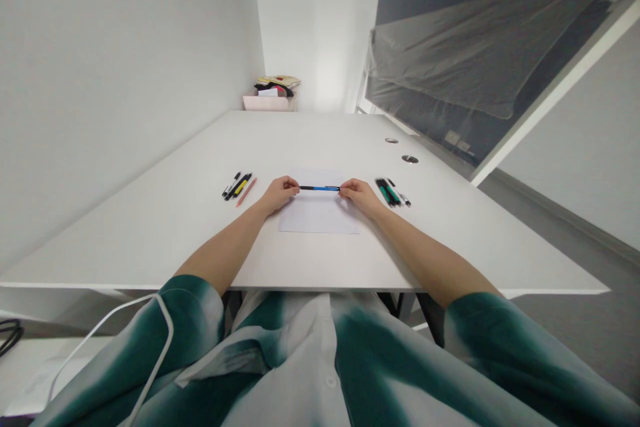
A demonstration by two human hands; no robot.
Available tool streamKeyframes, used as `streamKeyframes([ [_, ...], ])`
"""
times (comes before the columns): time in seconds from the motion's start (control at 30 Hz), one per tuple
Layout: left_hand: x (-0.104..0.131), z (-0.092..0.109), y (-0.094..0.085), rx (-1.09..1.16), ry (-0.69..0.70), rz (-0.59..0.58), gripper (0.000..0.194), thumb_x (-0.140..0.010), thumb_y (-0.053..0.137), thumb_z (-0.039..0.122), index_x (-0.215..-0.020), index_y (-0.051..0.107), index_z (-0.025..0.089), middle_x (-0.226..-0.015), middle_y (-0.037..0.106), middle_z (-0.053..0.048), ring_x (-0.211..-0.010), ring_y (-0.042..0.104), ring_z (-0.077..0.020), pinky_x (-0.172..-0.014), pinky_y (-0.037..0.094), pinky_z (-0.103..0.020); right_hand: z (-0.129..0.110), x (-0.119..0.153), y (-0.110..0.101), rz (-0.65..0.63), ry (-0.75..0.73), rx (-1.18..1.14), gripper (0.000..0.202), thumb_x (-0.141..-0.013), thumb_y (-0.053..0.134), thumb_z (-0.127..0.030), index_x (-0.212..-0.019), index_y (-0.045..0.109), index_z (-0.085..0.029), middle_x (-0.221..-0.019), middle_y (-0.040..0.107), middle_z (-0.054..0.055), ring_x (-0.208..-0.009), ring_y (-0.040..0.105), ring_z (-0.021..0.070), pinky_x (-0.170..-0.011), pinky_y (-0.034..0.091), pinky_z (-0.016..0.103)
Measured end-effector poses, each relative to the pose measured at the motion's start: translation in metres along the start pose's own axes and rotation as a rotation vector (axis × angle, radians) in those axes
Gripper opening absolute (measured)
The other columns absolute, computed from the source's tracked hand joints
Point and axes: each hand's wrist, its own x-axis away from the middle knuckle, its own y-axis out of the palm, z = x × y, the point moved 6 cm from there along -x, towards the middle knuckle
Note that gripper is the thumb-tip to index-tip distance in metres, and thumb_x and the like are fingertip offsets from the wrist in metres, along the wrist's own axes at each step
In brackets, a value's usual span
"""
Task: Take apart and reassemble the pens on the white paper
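A blue and black pen [320, 188] is held level above a white sheet of paper [319, 217]. My left hand [281, 193] pinches its black left end, and my right hand [361, 196] pinches its right end near the clip. To the left of my left hand lie several pens and markers [237, 185], one with a yellow part, beside a pinkish pencil-like item [247, 192]. Several green and black pens [389, 192] lie just right of my right hand, along with a clear and black pen [399, 192].
The white table [190, 213] bears two round metal fittings [410, 159] at the right. A pale box [266, 103] with fabric items stands beyond its far edge. A dark panel under plastic film [450, 47] stands at the right. A white cable [167, 327] crosses my left sleeve.
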Motion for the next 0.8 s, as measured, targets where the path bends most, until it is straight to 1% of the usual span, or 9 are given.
streamKeyframes([
  [0.1, -0.002, -0.001, 0.000, -0.012, 0.011, 0.002, 0.020, -0.064, 0.069, 0.026, -0.078, 0.059, 0.016, -0.069, 0.059, 0.001, -0.066, 0.053, -0.0132, -0.064, 0.040, -0.028, 0.003, -0.002, 0.000, 0.000, -0.003, -0.023, 0.027, -0.063, 0.073, -0.032, -0.081, 0.057, -0.020, -0.069, 0.066, 0.001, -0.069, 0.061, 0.0154, -0.073, 0.048, 0.032],
  [0.2, -0.003, 0.001, 0.002, -0.069, 0.037, 0.001, 0.019, -0.065, 0.067, 0.027, -0.078, 0.058, 0.016, -0.071, 0.060, 0.000, -0.067, 0.054, -0.0137, -0.067, 0.042, -0.029, 0.002, -0.003, -0.001, 0.002, -0.049, 0.039, 0.030, -0.063, 0.070, -0.033, -0.087, 0.057, -0.020, -0.069, 0.062, -0.002, -0.066, 0.058, 0.0142, -0.069, 0.046, 0.030],
  [0.3, 0.000, 0.009, 0.006, -0.208, 0.099, -0.001, 0.014, -0.067, 0.063, 0.025, -0.077, 0.058, 0.017, -0.074, 0.062, -0.001, -0.071, 0.056, -0.0154, -0.071, 0.045, -0.031, -0.005, -0.001, -0.001, 0.021, -0.122, 0.203, 0.031, -0.066, 0.066, -0.033, -0.093, 0.059, -0.020, -0.074, 0.060, -0.001, -0.067, 0.055, 0.0141, -0.067, 0.045, 0.029],
  [0.4, 0.006, 0.023, 0.013, -0.390, 0.203, -0.006, 0.010, -0.071, 0.059, 0.024, -0.080, 0.060, 0.019, -0.080, 0.066, -0.003, -0.076, 0.058, -0.0178, -0.076, 0.047, -0.033, -0.013, 0.003, 0.002, 0.019, -0.186, 0.415, 0.030, -0.071, 0.064, -0.032, -0.098, 0.061, -0.020, -0.081, 0.063, 0.001, -0.069, 0.055, 0.0149, -0.069, 0.045, 0.029],
  [0.5, 0.015, 0.035, 0.021, -0.526, 0.298, -0.020, 0.009, -0.075, 0.056, 0.022, -0.081, 0.062, 0.019, -0.083, 0.068, -0.005, -0.080, 0.060, -0.0197, -0.080, 0.047, -0.034, -0.023, 0.009, 0.011, -0.040, -0.267, 0.615, 0.029, -0.075, 0.061, -0.029, -0.103, 0.064, -0.019, -0.087, 0.066, 0.004, -0.073, 0.056, 0.0165, -0.073, 0.045, 0.030],
  [0.57, 0.018, 0.040, 0.026, -0.581, 0.323, -0.033, 0.012, -0.077, 0.056, 0.022, -0.085, 0.064, 0.019, -0.086, 0.069, -0.006, -0.082, 0.061, -0.0205, -0.082, 0.048, -0.035, -0.028, 0.014, 0.019, -0.090, -0.320, 0.725, 0.030, -0.078, 0.060, -0.028, -0.107, 0.064, -0.019, -0.093, 0.068, 0.006, -0.078, 0.058, 0.0182, -0.076, 0.045, 0.031],
  [0.7, 0.021, 0.043, 0.035, -0.624, 0.358, -0.079, 0.020, -0.080, 0.055, 0.023, -0.095, 0.067, 0.019, -0.091, 0.070, -0.006, -0.086, 0.062, -0.0214, -0.087, 0.047, -0.036, -0.033, 0.021, 0.035, -0.179, -0.391, 0.894, 0.031, -0.085, 0.052, -0.022, -0.113, 0.065, -0.018, -0.102, 0.070, 0.009, -0.090, 0.060, 0.0205, -0.084, 0.043, 0.031],
  [0.8, 0.020, 0.042, 0.038, -0.627, 0.384, -0.097, 0.020, -0.083, 0.053, 0.023, -0.095, 0.068, 0.018, -0.093, 0.070, -0.007, -0.089, 0.061, -0.0215, -0.089, 0.045, -0.036, -0.036, 0.024, 0.041, -0.193, -0.406, 0.988, 0.031, -0.090, 0.044, -0.018, -0.112, 0.065, -0.017, -0.108, 0.069, 0.011, -0.096, 0.060, 0.0208, -0.086, 0.041, 0.030],
])
